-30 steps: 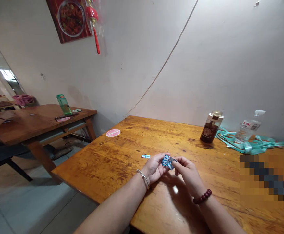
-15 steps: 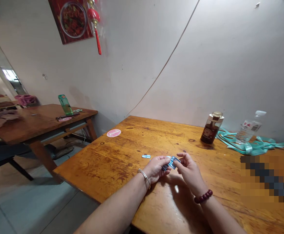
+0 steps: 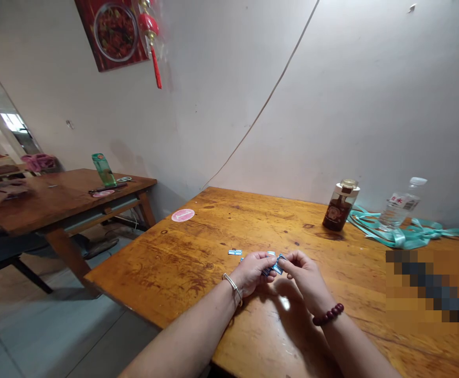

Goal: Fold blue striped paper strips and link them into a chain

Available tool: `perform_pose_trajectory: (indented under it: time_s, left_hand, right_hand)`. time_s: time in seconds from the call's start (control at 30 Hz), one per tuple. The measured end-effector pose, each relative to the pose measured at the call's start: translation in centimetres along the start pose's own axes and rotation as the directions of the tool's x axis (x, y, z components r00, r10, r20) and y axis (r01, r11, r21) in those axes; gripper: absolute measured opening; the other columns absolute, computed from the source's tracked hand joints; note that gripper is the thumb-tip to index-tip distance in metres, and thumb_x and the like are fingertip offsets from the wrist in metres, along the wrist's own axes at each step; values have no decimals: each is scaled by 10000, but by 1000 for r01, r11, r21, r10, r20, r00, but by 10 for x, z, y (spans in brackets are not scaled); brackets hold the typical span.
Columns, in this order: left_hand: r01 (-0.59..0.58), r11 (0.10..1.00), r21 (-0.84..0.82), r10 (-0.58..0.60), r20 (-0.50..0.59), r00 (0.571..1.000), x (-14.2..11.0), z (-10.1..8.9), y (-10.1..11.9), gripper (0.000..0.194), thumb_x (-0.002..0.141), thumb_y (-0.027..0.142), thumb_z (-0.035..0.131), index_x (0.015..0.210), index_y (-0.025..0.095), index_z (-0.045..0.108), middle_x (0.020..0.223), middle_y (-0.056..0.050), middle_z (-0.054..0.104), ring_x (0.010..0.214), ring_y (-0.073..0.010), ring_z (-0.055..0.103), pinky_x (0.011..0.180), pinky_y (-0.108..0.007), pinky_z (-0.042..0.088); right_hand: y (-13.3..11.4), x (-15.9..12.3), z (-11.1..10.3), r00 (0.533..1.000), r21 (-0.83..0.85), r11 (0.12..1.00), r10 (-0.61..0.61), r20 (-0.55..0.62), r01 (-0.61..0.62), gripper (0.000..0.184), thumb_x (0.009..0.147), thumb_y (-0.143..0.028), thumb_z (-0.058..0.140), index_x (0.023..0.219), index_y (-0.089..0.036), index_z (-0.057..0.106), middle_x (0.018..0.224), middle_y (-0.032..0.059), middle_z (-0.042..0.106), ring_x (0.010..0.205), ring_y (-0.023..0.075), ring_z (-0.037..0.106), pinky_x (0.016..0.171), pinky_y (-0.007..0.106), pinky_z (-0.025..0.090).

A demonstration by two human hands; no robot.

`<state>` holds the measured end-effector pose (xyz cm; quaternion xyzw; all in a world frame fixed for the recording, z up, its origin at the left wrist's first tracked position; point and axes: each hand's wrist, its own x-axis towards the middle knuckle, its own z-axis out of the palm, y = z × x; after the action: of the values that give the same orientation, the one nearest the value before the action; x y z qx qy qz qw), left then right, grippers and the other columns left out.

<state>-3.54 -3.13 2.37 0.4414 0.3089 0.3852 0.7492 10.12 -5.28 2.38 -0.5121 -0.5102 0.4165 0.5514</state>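
Observation:
My left hand (image 3: pixel 253 273), with a silver bangle at the wrist, is closed on small flat blue-and-white cards (image 3: pixel 278 268). Facing it, my right hand (image 3: pixel 305 275) pinches the edge of one of these cards between thumb and index finger; a dark red bead bracelet circles that wrist. Both hands are just above the wooden table (image 3: pixel 229 215), their fingertips nearly touching. Another blue-and-white card (image 3: pixel 235 252) lies on the wood beyond my left hand. More blue and white bits peek out behind that hand, mostly hidden. The print on the cards is too small to read.
Toward the back right stand a tumbler of dark liquid (image 3: pixel 340 206) and a clear water bottle (image 3: pixel 402 206), beside turquoise ribbon (image 3: pixel 422 233). A round pink sticker (image 3: pixel 182 215) is near the left edge. At another table (image 3: pixel 72 194), a green bottle (image 3: pixel 104 170) stands near a person's arms.
My right hand's fingers have curled in more, and the card it pinches has turned to a steeper tilt. My left hand keeps its hold almost unmoved. The view has shifted slightly.

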Motion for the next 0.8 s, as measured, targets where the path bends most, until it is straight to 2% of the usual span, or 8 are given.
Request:
perform_pose_trajectory:
  time_s: [0.13,0.33,0.43,0.47,0.53,0.67,0.73,0.8]
  left_hand:
    - [11,1000,-15,-11,-8,1000,1,-1,-1,235,647,298,622,783,113,572,668,-13,545,519,-38,485,493,-151,375]
    - [59,992,-114,-56,25,998,1,-1,-2,178,669,260,605,761,116,556,645,-3,531,518,-37,497,487,-137,397]
    - [72,989,-127,-66,55,996,0,-3,3,168,697,256,577,771,106,562,671,-24,548,516,-37,500,487,-136,412]
    - [54,991,-126,-50,41,998,0,-6,7,174,707,256,565,778,98,566,687,-37,557,515,-37,501,487,-137,417]
    - [-31,984,-176,19,-70,997,0,-15,17,176,721,255,548,809,104,568,730,-43,570,509,-28,496,477,-130,419]
    - [-201,927,-317,96,-318,943,3,-36,36,159,710,221,559,840,129,553,689,-3,546,502,-6,481,444,-92,388]
    - [-222,932,-288,118,-338,934,3,-40,38,157,685,218,586,812,134,548,672,11,535,487,0,465,428,-87,367]
    - [-173,966,-192,114,-284,952,3,-37,34,167,659,238,612,769,132,545,656,14,528,469,-2,447,415,-96,346]
  right_hand:
    - [-1,-2,2,996,134,987,85,32,-88,269,601,-385,628,716,-170,515,558,-33,498,452,79,423,428,204,328]
    - [1,-2,2,987,278,949,129,93,-151,237,616,-355,634,642,-150,519,524,-37,473,429,58,404,407,189,312]
    - [3,0,-1,987,346,925,143,68,-158,234,605,-341,649,666,-149,531,573,-18,507,453,68,437,424,203,352]
    - [2,1,-3,989,359,922,139,41,-144,237,598,-339,655,677,-151,535,595,-12,517,464,73,449,433,209,367]
    - [1,3,-6,992,374,921,123,-26,-105,243,588,-338,663,694,-158,540,622,-7,526,485,80,466,449,216,389]
    - [-2,5,-9,991,382,920,121,-54,-92,246,580,-331,671,702,-160,544,631,-8,528,504,84,479,467,220,408]
    - [-3,3,-7,992,375,919,129,-1,-120,236,586,-327,669,696,-156,550,625,-10,532,501,81,478,468,219,404]
    - [-3,1,-4,989,360,922,133,59,-146,218,596,-321,663,688,-154,558,619,-13,540,495,74,474,471,214,395]
